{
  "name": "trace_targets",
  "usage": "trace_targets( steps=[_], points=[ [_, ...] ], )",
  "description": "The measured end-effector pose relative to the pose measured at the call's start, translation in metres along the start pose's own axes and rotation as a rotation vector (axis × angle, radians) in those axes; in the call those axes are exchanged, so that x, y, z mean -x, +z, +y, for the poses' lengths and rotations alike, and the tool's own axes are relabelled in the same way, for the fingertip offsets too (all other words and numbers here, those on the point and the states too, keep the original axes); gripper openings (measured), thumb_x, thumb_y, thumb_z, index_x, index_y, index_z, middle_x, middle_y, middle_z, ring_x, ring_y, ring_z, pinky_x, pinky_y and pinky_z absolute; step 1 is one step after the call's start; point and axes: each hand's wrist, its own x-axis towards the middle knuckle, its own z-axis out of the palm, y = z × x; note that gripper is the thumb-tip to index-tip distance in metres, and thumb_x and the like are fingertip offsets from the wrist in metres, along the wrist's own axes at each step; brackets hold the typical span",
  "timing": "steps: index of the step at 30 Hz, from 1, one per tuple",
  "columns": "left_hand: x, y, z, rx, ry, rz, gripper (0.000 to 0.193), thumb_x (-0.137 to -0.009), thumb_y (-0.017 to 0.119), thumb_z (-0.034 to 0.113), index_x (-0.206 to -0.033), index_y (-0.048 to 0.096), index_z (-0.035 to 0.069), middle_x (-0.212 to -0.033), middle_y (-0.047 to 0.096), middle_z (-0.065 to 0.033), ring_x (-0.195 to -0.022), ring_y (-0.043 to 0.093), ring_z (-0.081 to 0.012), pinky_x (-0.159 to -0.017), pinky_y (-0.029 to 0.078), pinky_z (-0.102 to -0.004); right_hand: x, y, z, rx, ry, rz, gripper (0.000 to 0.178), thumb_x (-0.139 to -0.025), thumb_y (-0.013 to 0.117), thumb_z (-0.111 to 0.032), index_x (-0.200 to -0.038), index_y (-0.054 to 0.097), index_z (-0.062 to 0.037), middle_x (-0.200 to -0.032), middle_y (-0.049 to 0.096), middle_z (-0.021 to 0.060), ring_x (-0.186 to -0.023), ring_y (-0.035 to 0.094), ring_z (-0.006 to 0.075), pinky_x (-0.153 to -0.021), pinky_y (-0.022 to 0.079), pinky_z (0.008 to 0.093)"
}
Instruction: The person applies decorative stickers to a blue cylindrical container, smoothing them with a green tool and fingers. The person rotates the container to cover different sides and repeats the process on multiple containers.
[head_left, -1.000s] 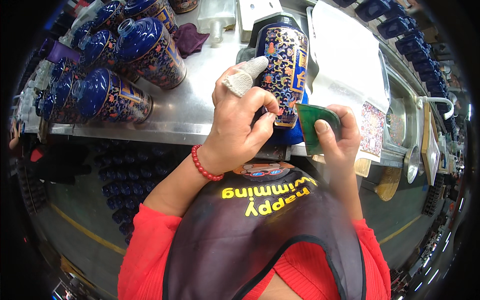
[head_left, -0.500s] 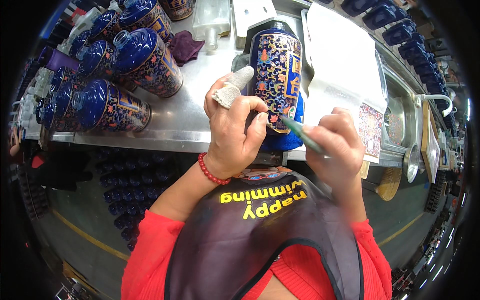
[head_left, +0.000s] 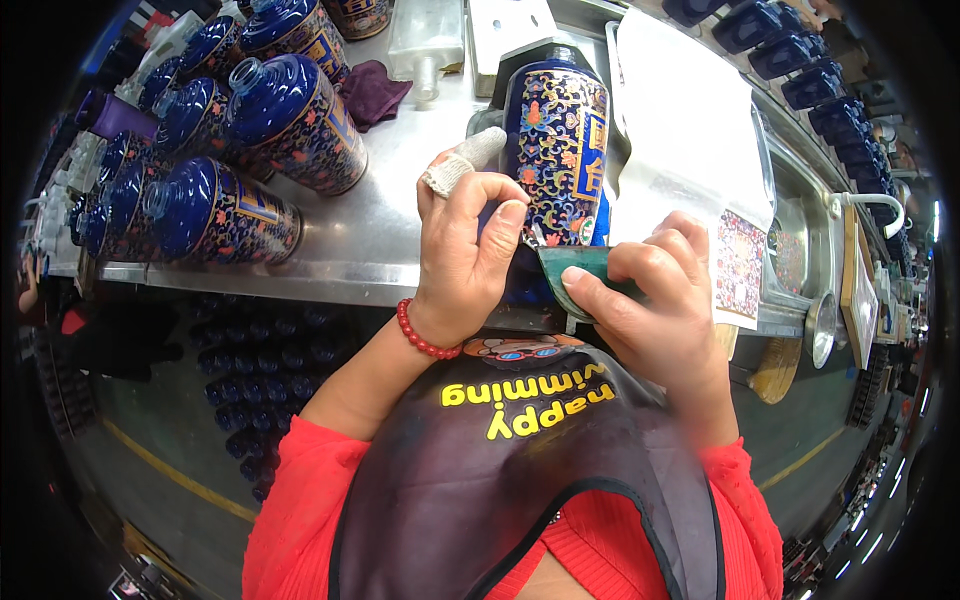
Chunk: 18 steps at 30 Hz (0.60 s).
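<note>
A dark blue bottle with a colourful floral pattern lies on the bench in front of me, its neck pointing away. My right hand grips a flat green scraper, thumb on top. The scraper's edge is at the near end of the bottle's pattern. On the bottle's left side, my left hand has its thumb and index finger pinched together near the bottle's lower left edge; whatever is between them is too small to make out. A white finger cot covers one finger of the left hand.
Several patterned blue bottles stand on the left of the metal bench, beside a purple cloth and a clear glass bottle. White paper, a patterned sheet and a sink are on the right.
The scraper has turned from edge-on to broadside and moved left and slightly down, to the bottle's near end. My left hand keeps its pinch, almost in the same place.
</note>
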Motion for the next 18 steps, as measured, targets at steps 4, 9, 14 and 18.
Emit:
trace_targets(
  steps=[4,9,14,18],
  points=[
    [0.008,-0.004,0.001,0.078,-0.048,-0.003,0.015,-0.093,0.061,0.013,-0.105,0.064,0.004,-0.118,0.063,-0.0191,-0.125,0.049,-0.0373,-0.114,0.027,-0.0498,-0.005,-0.002,0.001,0.033,-0.035,-0.033,0.029,-0.071,0.071,-0.023,-0.1,0.072,-0.0168,-0.09,0.054,-0.0002,-0.077,0.054,0.0182,-0.085,0.04,0.0433],
    [0.011,0.002,-0.004,0.003,0.036,0.016,0.025,-0.085,0.066,0.011,-0.109,0.062,0.004,-0.132,0.058,-0.0257,-0.131,0.045,-0.0388,-0.116,0.025,-0.0503,-0.013,-0.006,0.002,0.07,-0.06,-0.07,0.028,-0.072,0.07,-0.025,-0.099,0.072,-0.0175,-0.093,0.054,-0.0006,-0.081,0.055,0.0181,-0.087,0.041,0.0448],
    [0.014,0.002,-0.006,0.03,-0.013,-0.008,0.027,-0.084,0.067,0.011,-0.109,0.062,0.005,-0.124,0.06,-0.0195,-0.128,0.045,-0.0383,-0.115,0.027,-0.0502,-0.02,-0.008,0.003,0.091,-0.08,-0.11,0.028,-0.071,0.071,-0.026,-0.098,0.071,-0.018,-0.093,0.055,-0.0012,-0.082,0.055,0.0174,-0.088,0.042,0.0454],
    [0.014,0.002,-0.006,0.011,0.009,0.003,0.027,-0.084,0.067,0.01,-0.109,0.062,0.005,-0.12,0.061,-0.0165,-0.127,0.045,-0.0379,-0.114,0.028,-0.0493,-0.022,-0.009,0.002,0.095,-0.061,-0.115,0.028,-0.071,0.071,-0.025,-0.098,0.071,-0.018,-0.095,0.057,-0.0013,-0.083,0.057,0.0174,-0.089,0.042,0.0455]
  ],
)
